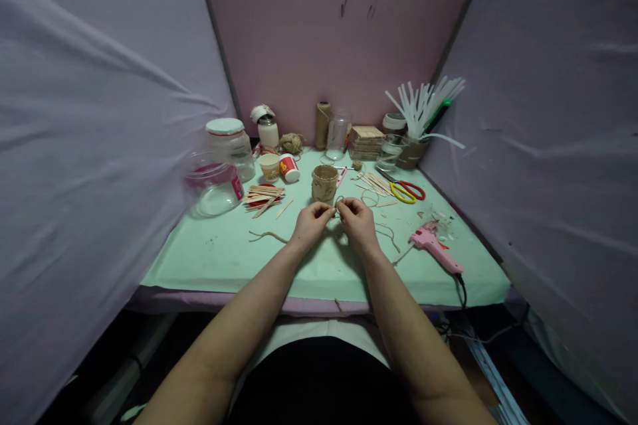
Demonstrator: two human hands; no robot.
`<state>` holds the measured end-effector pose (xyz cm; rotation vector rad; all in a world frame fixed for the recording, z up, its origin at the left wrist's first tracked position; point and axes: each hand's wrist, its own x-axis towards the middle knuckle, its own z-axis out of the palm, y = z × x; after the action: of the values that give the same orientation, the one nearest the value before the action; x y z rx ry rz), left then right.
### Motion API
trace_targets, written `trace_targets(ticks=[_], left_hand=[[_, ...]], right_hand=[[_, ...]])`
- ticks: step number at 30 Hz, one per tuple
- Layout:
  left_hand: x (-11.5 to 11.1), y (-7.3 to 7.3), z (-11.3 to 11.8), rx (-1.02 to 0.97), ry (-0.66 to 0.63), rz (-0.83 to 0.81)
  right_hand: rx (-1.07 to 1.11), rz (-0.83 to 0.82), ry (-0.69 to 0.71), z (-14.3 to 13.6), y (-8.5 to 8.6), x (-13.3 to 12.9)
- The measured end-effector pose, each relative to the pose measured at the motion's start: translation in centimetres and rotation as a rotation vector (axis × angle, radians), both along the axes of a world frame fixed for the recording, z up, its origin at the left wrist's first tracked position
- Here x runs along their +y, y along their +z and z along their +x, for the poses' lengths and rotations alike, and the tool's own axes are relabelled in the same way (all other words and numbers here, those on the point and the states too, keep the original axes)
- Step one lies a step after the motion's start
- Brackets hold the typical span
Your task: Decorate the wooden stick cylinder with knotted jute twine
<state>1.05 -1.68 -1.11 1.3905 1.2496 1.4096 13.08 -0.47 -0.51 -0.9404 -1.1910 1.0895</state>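
My left hand (312,224) and my right hand (359,220) meet over the middle of the green table, fingertips nearly touching. Both are pinched on a thin piece of twine, which forms a small loop above the right fingertips. Just behind them stands a small twine-wrapped cup (323,184), upright. One loose twine strand (269,234) lies left of my left hand, and another (389,236) lies to the right of my right hand.
Wooden sticks (264,198) and a clear jar (212,191) are at the left. Scissors (406,191) and a pink glue gun (438,249) with a cord lie right. Behind stand a twine spool (323,126), a glass jar (338,135) and a holder of white glue sticks (413,151).
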Motion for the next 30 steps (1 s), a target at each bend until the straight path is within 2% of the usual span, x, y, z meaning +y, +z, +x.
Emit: trace_targets(ticks=[9,17,23,30], left_hand=[[-0.05,0.12,-0.18,0.035,0.049,0.05],[-0.24,0.16,0.09,0.13,0.044,0.086],[-0.49,0.46,0.12,0.177,0.061,0.122],[-0.55,0.62,-0.05,0.146,0.103,0.17]], right_hand=[[-0.049,-0.063,-0.021,-0.03,0.19,-0.05],[0.046,-0.233,-0.018,0.27,-0.15,0.36],[-0.032,-0.156,-0.059,0.25,-0.21,0.3],[-0.055,-0.105,-0.032,0.14,-0.08,0.06]])
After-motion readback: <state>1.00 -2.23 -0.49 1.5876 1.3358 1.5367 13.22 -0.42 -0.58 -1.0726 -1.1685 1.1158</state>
